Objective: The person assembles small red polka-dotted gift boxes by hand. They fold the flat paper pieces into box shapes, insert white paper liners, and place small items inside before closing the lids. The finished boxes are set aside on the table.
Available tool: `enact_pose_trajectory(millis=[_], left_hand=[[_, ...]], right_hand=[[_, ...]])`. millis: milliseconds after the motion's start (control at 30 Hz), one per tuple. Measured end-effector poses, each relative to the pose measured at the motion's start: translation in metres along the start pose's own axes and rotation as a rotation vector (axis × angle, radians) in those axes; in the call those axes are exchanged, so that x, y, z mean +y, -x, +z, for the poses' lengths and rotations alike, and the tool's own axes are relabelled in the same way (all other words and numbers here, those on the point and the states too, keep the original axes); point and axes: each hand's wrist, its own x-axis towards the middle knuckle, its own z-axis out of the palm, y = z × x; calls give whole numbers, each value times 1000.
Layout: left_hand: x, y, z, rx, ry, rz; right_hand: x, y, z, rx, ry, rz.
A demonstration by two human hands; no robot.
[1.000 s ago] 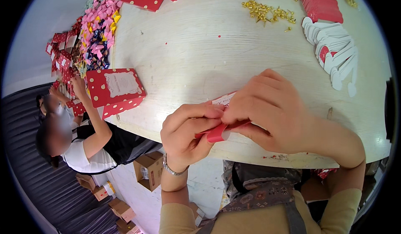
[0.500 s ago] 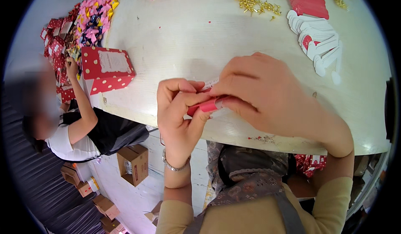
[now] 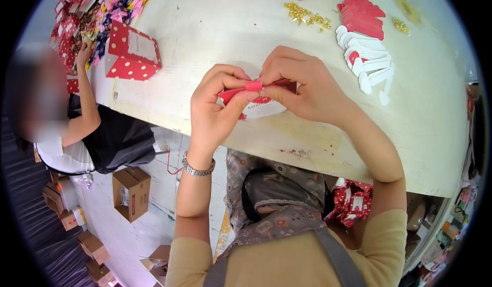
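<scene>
Above the near part of the table, both hands pinch a small red-and-white folded paper box [image 3: 265,109]. A red paper strip [image 3: 253,86] is curled over its top edge, between my fingertips. My left hand [image 3: 211,101] closes on the left end, thumb in front and fingers behind. On the other end, my right hand [image 3: 310,86] grips with thumb and fingertips close to the strip. A white panel with red print faces me below the strip. The fingers hide much of the box's upper edge and back.
A red polka-dot box [image 3: 134,52] stands at the left. Brass paper fasteners [image 3: 306,15], red paper cutouts [image 3: 361,14] and white cutouts [image 3: 365,59] lie at far right. Bows [image 3: 120,10] pile up at far left, near a co-worker's hand [image 3: 84,54]. A cardboard box [image 3: 131,194] sits on the floor.
Both hands have moved slightly up in the view, still holding the box. My right hand has shifted off its front, and more of the white panel shows. The whole view has shifted.
</scene>
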Motion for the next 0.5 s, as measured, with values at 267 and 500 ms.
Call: enact_pose_trajectory(millis=[267,500], left_hand=[[15,4,-12,-302,231,-245],[-31,-10,-175,665,-1268,305]], right_hand=[[-20,19,-1,25,124,-20],[-108,94,-114,-735,240,294]])
